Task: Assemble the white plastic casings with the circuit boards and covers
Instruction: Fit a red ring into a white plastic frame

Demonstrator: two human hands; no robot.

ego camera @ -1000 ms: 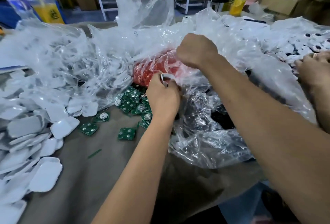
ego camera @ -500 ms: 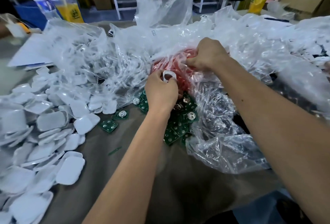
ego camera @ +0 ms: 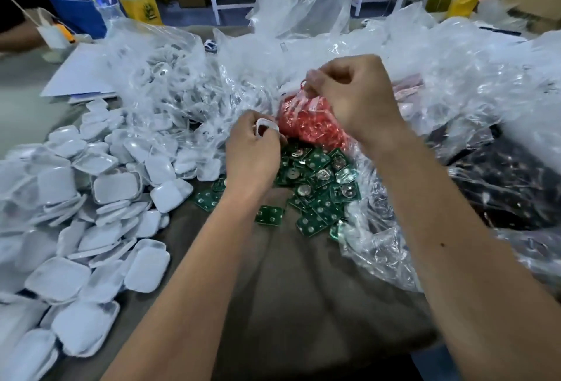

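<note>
The right hand (ego camera: 349, 98) now lifts higher than before, pinching a small red piece (ego camera: 303, 84) over the red bag (ego camera: 309, 125). The left hand (ego camera: 252, 153) grips a white casing (ego camera: 266, 126) above the boards (ego camera: 318, 180); the piece is hard to make out.

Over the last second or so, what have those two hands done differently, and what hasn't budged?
The right hand has lifted out of the bag of red pieces, now pinching a small red piece above it. The left hand still grips the same white casing beside the bag. The green circuit boards and the heap of white covers lie as they did.
</note>
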